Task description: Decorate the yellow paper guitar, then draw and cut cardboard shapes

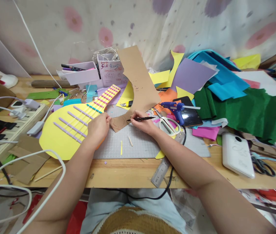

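Observation:
My right hand [141, 122] is closed around a black pen [144, 119], its tip on a brown cardboard piece [142, 84]. Curved lines are drawn on the cardboard's lower left end. At that same end, my left hand [99, 125] pinches the cardboard's edge with thumb and fingers. Beneath the left wrist and to its left lies a yellow guitar-shaped cutout [57, 130] with purple and teal strips across it. The cardboard rests over a grey cutting mat [130, 149], its far end rising toward the back.
White-handled scissors [168, 125], a blue glue gun [174, 109] and a metal ruler [161, 174] lie right of my right hand. Green felt [245, 110] and coloured sheets pile up farther right. A white power bank [237, 154] sits near the front edge; a power strip [18, 130] runs along the left.

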The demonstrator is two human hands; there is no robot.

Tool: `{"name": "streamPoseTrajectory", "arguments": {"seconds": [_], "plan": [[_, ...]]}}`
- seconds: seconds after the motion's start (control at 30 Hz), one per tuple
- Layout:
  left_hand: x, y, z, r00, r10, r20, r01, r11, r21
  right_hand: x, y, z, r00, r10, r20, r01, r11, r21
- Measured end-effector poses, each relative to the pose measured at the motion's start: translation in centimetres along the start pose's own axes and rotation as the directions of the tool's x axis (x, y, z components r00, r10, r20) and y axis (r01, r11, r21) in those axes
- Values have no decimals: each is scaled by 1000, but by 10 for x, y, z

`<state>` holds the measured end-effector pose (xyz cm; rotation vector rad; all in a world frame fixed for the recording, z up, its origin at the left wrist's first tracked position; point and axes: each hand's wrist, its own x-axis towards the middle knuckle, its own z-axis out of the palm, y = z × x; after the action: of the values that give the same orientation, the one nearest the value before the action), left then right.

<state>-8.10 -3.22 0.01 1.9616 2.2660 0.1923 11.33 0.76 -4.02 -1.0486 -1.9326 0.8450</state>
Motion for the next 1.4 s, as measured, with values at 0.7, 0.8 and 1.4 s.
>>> {"name": "streamPoseTrajectory", "arguments": {"seconds": [0.7,0.8,1.4], "plan": [[0,0,0,1000,3,4,-3,1000,1,-1,0,0,1000,-11,-4,11,1000,-4],[0,0,0,1000,-5,10,5,1000,2,-3,-1,0,1000,-19,21,19,1000,-17],[0,0,0,1000,1,1,-1,1000,9,-6,-2,-1,994,-46,103,47,999,-10]]}}
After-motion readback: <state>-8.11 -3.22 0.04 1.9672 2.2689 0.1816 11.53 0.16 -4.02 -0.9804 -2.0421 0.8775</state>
